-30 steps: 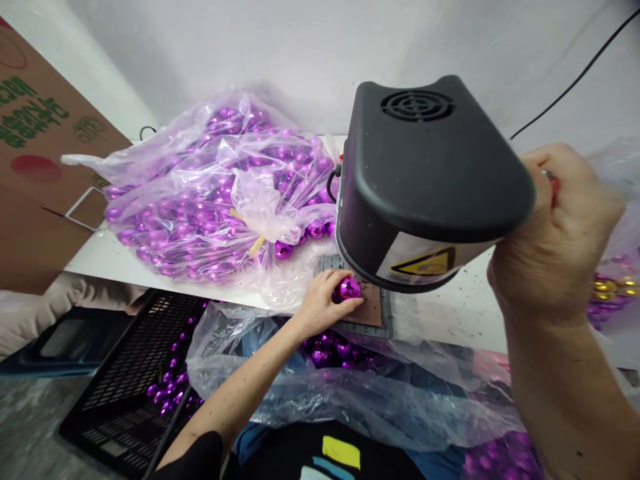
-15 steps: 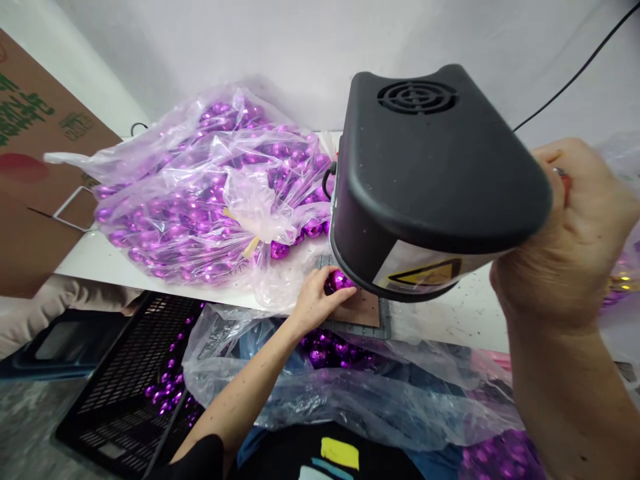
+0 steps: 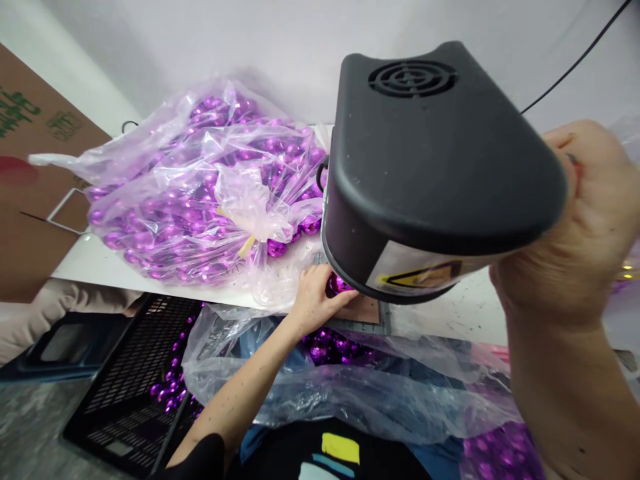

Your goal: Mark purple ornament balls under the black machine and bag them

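My left hand point(image 3: 316, 299) is closed round a shiny purple ball point(image 3: 341, 283) with its thumb and fingers. The ball sits over a brown board point(image 3: 364, 309) on a grey mat point(image 3: 384, 320) at the table's edge. My right hand point(image 3: 583, 220) grips a bulky black machine point(image 3: 440, 167) from its right side, high in front of me. A round vent shows on top of it, and a yellow warning label point(image 3: 423, 272) is on its near side. Most right-hand fingers are hidden behind the machine, which also covers part of the ball and board.
A tied clear bag of purple balls point(image 3: 185, 200) lies on the white table point(image 3: 460, 313). More balls rest in open plastic point(image 3: 330, 387) on my lap. At left are a cardboard box point(image 3: 35, 220), a black crate point(image 3: 115, 387) and a person's sleeve point(image 3: 75, 300).
The black machine and my right hand sit slightly higher in view, and the machine hides a little more of the ball. My left hand keeps its hold on the ball.
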### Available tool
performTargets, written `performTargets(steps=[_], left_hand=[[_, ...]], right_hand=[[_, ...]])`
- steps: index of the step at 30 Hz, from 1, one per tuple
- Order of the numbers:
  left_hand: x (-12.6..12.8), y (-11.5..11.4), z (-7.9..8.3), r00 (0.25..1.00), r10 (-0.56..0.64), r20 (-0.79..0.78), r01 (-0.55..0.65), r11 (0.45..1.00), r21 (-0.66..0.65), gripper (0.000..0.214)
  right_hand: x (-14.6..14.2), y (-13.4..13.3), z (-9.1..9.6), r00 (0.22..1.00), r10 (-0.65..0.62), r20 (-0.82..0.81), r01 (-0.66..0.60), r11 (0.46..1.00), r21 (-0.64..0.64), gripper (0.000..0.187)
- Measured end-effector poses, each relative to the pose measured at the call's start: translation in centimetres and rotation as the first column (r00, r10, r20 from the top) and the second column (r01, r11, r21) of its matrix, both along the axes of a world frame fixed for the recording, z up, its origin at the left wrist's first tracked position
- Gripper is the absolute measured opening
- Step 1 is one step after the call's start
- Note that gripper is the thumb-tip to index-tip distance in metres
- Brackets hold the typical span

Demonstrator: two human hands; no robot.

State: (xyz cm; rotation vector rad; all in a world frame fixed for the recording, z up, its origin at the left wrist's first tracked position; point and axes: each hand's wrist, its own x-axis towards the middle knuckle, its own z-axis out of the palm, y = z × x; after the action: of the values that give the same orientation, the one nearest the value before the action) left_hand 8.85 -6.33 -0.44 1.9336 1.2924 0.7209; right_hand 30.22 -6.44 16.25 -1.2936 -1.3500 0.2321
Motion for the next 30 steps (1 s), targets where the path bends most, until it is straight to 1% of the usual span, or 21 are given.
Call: performTargets(steps=[4,8,11,13,17,20,25,27,30], left_hand=[[0.8,-0.4,-0.4,0.998,-0.064,-0.016,0.064,0.997,0.043,0.046],[1.3,-1.1,-1.3,0.997,-0.079,-0.003,0.079,0.993,0.084,0.039],[1.4,-1.5,-1.8,0.993,-0.109,0.032,0.106,0.991,0.084,0.035],[1.3,-1.5,-1.7,0.991,-0.132,0.038,0.129,0.989,0.068,0.034],[1.2,-0.9,-1.0,0.986,-0.169,0.017,0.168,0.986,0.021,0.037],[1.2,-0.5,-0.6,0.983,-0.179,0.031,0.178,0.984,0.017,0.040],[1.2,-0.5,-1.0,0.982,-0.180,0.059,0.180,0.984,0.008,0.044],[1.1,-0.5,-1.3,0.981,-0.183,0.072,0.183,0.983,0.002,0.042],[1.1,-0.5,-1.3,0.979,-0.190,0.078,0.191,0.982,-0.012,0.037]], right_hand=[[0.0,-0.1,0.0,1.000,-0.005,0.002,0.005,1.000,-0.012,0.052],[0.0,-0.1,-0.1,1.000,0.007,-0.006,-0.007,1.000,0.003,0.049],[0.0,0.0,-0.1,0.999,-0.040,0.020,0.039,0.998,0.044,0.044],[0.1,0.1,-0.1,0.999,-0.049,0.019,0.048,0.998,0.050,0.038],[0.3,0.2,-0.3,0.999,0.020,-0.027,-0.020,1.000,0.013,0.034],[0.4,0.1,-0.4,0.999,0.037,-0.021,-0.036,0.999,0.006,0.032],[0.3,-0.1,-0.1,0.999,0.036,-0.017,-0.036,0.999,-0.007,0.029],[0.4,-0.2,0.0,1.000,0.015,-0.016,-0.015,1.000,-0.010,0.030],[0.7,-0.7,-0.2,1.000,-0.005,0.026,0.005,1.000,0.007,0.027]])
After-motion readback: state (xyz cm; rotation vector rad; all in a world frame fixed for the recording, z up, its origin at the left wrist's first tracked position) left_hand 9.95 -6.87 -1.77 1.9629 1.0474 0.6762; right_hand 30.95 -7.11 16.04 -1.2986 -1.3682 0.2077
